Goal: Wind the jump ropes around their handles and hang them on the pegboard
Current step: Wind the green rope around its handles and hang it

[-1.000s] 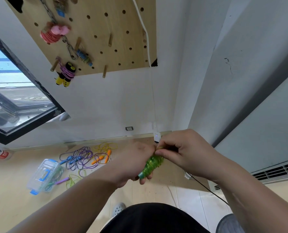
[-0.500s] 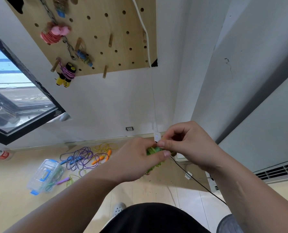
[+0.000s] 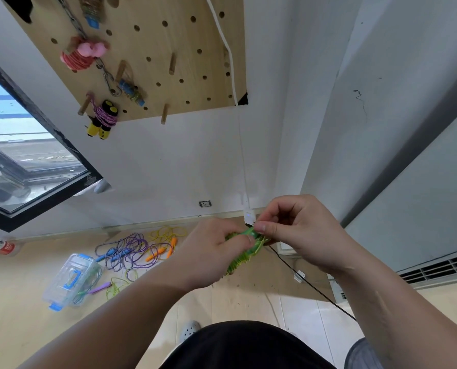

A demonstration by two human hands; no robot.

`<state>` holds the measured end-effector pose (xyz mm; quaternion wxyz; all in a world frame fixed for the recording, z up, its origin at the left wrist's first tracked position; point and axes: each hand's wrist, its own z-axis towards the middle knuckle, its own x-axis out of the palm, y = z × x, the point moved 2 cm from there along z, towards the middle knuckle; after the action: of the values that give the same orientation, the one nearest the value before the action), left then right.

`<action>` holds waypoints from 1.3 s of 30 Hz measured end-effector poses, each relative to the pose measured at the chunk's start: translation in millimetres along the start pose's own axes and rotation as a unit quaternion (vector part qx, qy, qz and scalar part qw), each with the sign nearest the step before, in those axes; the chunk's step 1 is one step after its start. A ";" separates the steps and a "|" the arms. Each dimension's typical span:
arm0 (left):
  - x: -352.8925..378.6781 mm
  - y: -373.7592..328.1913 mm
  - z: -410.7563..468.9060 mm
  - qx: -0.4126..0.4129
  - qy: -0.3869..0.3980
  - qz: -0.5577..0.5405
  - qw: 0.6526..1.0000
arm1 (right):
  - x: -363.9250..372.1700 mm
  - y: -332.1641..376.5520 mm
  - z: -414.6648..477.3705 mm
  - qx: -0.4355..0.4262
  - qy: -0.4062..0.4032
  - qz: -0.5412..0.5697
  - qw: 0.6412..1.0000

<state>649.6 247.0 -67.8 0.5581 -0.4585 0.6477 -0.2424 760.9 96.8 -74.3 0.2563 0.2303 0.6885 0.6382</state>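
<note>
Several wound ropes point(image 3: 103, 117) hang on pegboard point(image 3: 168, 35), upper left. Below: plastic box point(image 3: 70, 280) and loose ropes point(image 3: 126, 251) on floor point(image 3: 22, 302), not yet wound. Centre: left hand point(image 3: 211, 259), fingers curled round green jump rope point(image 3: 242, 258), steadies coils on handles, well apart from pegboard. Right hand point(image 3: 302, 233), wrist bent inward, thumb and forefinger pinching rope end at bundle top, likely tucking it to lock winding.

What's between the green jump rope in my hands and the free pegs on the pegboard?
Nothing visible. The green jump rope, gripped by the left hand and pinched by the right hand, has open air up to the bare peg on the pegboard; the white cable hangs off to its right.
</note>
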 end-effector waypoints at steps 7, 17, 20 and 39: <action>-12.6 -1.7 -4.8 0.089 0.093 -0.004 0.992 | 7.1 3.2 -6.8 0.054 0.084 0.143 0.985; -19.3 4.9 -5.1 0.190 0.057 0.054 0.979 | 19.5 10.2 -9.4 0.191 0.145 0.282 0.929; -17.4 6.3 -7.1 0.212 0.034 0.077 0.974 | 26.7 9.6 -10.4 0.223 0.137 0.294 0.919; -9.7 0.2 -1.5 0.035 -0.030 -0.199 0.979 | 14.3 14.0 -7.0 0.040 -0.038 0.155 0.986</action>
<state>647.7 255.2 -62.7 0.5336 -0.5659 0.5173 -0.3569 745.4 101.9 -60.8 0.1709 0.3680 0.6596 0.6327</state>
